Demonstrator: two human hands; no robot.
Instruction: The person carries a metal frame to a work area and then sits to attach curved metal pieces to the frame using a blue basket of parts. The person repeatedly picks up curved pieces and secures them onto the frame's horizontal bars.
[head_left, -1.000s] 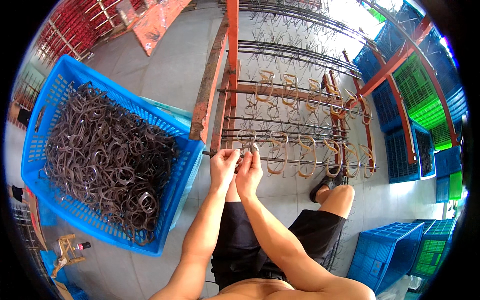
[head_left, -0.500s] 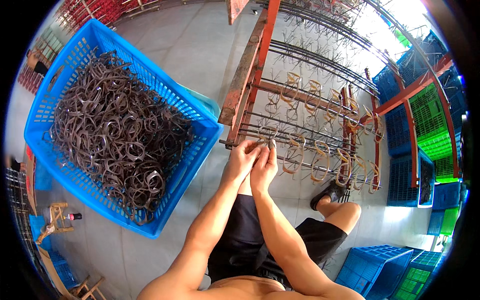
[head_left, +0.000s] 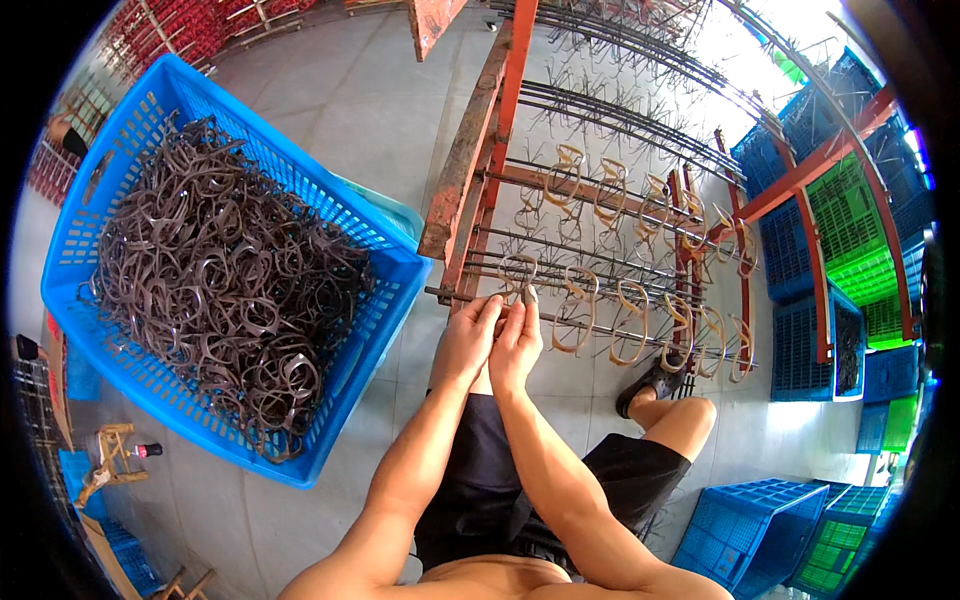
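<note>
My left hand [head_left: 468, 338] and my right hand [head_left: 517, 338] meet at the near left end of a rack bar [head_left: 570, 318]. Both are closed, fingertips pinched together at the lower part of a pale brown eyeglass frame [head_left: 517, 271] on the bar. The fingers hide the exact point where it meets the bar. To its right, several amber eyeglass frames [head_left: 576, 310] hang in a row along the same bar. Another row of amber frames [head_left: 562, 176] hangs farther back. On the left, a large blue crate [head_left: 335, 425] holds a heap of dark brown eyeglass frames [head_left: 225, 270].
The rack's red post [head_left: 508, 110] and a worn wooden beam [head_left: 462, 190] stand just beyond my hands. Blue crates [head_left: 745, 535] and green crates [head_left: 860, 225] are stacked on the right. A small wooden stool [head_left: 112, 455] stands at lower left.
The rack and crate have shifted slightly left in view. My hands have moved slightly apart at the fingertips and stay at the same eyeglass frame.
</note>
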